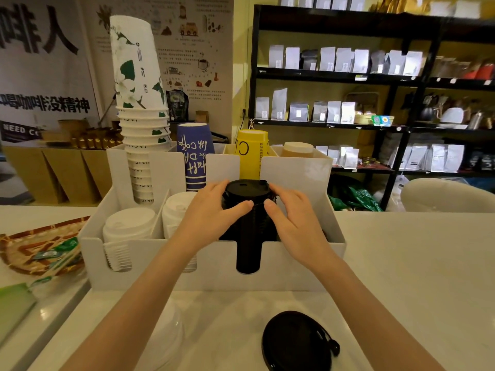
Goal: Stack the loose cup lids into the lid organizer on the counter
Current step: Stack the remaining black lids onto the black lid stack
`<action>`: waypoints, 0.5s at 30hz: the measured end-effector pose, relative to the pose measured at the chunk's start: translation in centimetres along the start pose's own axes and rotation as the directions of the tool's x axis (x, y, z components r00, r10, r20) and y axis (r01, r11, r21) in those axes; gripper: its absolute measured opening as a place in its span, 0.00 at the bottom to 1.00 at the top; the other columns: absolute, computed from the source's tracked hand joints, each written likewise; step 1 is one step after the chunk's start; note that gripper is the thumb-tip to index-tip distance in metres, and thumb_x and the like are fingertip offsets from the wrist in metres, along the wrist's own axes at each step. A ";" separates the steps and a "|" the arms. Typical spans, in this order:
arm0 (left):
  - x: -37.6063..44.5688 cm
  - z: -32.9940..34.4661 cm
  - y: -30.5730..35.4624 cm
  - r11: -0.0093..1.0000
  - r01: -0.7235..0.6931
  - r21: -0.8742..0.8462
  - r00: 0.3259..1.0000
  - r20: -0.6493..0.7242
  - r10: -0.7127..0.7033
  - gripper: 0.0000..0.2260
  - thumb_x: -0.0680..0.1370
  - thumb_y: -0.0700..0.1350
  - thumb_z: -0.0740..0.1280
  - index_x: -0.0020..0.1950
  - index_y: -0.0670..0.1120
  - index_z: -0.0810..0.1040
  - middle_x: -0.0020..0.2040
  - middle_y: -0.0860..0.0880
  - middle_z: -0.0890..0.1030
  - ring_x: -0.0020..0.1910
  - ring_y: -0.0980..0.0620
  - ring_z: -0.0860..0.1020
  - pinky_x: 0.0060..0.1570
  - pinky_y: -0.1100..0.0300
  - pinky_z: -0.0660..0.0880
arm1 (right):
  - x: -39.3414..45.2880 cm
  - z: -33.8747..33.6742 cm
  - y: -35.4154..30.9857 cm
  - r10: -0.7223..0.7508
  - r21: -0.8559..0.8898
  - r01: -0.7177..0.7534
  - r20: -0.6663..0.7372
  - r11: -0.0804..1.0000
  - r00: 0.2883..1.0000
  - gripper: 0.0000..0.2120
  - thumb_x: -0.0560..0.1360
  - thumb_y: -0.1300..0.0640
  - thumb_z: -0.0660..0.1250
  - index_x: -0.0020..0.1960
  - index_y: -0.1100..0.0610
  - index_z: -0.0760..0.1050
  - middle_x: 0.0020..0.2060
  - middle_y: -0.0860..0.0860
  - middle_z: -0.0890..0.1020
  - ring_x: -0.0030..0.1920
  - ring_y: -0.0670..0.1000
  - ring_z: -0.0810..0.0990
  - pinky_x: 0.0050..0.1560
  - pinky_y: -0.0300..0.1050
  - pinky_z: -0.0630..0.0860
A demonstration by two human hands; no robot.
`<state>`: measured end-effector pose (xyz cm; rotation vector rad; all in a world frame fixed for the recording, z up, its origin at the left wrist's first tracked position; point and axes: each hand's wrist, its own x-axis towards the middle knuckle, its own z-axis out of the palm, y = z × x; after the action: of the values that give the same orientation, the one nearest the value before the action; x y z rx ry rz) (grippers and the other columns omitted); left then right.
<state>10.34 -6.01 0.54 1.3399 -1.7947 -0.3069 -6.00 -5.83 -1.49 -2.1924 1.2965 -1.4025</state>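
A white lid organizer (pixel 294 266) stands on the counter before me. Its right front slot holds a tall stack of black lids (pixel 247 250). My left hand (pixel 214 207) and my right hand (pixel 289 212) both clasp the top of that black stack from either side, thumbs on its front. White lids (pixel 128 223) fill the left front slot, and another white lid stack (pixel 178 207) sits in the middle slot. A loose black lid (pixel 294 341) lies on the counter near me, in front of the organizer. Clear lids (pixel 166 336) lie at the lower left, partly hidden by my left forearm.
Stacked paper cups (pixel 139 103), a blue cup (pixel 194 153) and a yellow cup (pixel 251 151) stand in the organizer's rear slots. A woven tray (pixel 24 253) with packets sits at left. Black shelves (pixel 375 124) with bags stand behind the counter.
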 end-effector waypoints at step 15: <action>-0.4 -0.3 0.7 0.974 -0.046 0.222 0.998 0.053 0.035 0.18 0.74 0.56 0.59 0.56 0.44 0.68 0.54 0.45 0.76 0.53 0.46 0.72 0.57 0.45 0.69 | -1.4 -0.4 0.1 -0.014 -0.140 0.031 0.118 0.990 0.993 0.29 0.75 0.50 0.60 0.72 0.48 0.52 0.66 0.50 0.70 0.65 0.49 0.66 0.62 0.45 0.64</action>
<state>10.10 -5.31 0.93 1.4594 -1.9399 -0.1186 -6.56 -4.69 -2.26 -2.3489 1.3725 -1.2027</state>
